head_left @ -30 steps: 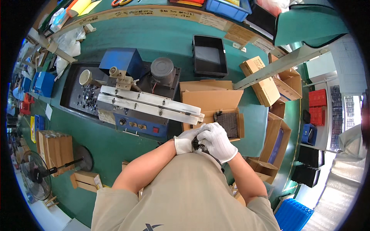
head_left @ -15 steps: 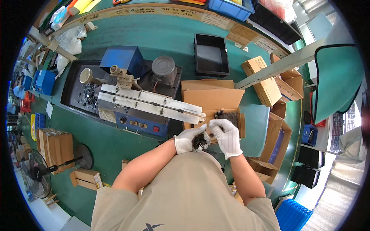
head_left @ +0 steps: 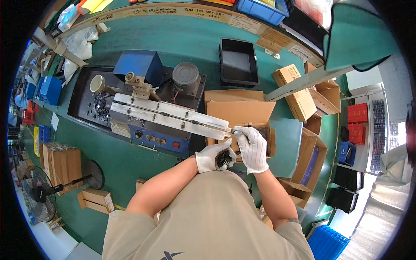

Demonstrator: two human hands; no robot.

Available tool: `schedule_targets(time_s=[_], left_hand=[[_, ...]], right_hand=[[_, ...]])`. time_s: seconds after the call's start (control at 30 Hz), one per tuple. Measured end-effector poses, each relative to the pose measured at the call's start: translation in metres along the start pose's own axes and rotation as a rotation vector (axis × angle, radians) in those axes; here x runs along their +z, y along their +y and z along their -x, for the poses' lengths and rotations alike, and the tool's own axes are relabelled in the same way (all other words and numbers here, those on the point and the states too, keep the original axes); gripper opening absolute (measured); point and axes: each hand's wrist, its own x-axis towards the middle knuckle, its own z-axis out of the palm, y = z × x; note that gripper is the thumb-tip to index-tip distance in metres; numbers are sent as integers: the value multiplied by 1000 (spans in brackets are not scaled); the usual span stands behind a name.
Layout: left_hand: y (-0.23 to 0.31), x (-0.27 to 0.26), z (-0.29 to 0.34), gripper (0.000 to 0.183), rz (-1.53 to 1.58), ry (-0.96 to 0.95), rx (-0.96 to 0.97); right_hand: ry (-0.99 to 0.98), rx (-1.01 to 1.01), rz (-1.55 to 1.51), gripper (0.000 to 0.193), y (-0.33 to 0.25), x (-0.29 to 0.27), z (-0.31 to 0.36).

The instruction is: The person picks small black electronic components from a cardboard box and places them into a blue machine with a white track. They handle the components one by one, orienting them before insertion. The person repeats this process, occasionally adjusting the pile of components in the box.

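Observation:
My left hand [head_left: 209,158], in a white glove, is closed around a cluster of small black parts with metal pins [head_left: 223,159], close to my shirt. My right hand [head_left: 253,150], in a striped white glove, has its fingers pinched together at the near right end of a long pale double rail [head_left: 173,117]. Whatever lies between those fingertips is hidden. The rail slopes across a blue bench machine [head_left: 164,141]. Behind my right hand stands an open cardboard box [head_left: 239,112], with rows of small dark parts [head_left: 261,129] inside, partly covered by the hand.
A black tray [head_left: 86,81] of loose dark pieces extends left of the machine. At the back is a black bin [head_left: 236,65]. Cardboard cartons [head_left: 299,97] line the right, below a slanted white post [head_left: 286,88] and a hanging green panel [head_left: 357,37]. A fan [head_left: 39,190] is at lower left.
My right hand has moved slightly up and left, its fingertips now at the rail's end. My left hand keeps its place with the black parts. The green panel appears higher and farther left.

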Motion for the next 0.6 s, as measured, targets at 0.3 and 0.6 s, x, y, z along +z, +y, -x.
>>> schedule_targets(time_s=[0.3, 0.6], left_hand=[[-9, -23, -19, 43, 52, -26, -14], [-3, -3, -12, 50, 103, 30, -33]], right_hand=[[19, 9, -50, 32, -10, 6, -3], [-385, -60, 106, 19, 25, -3, 28]])
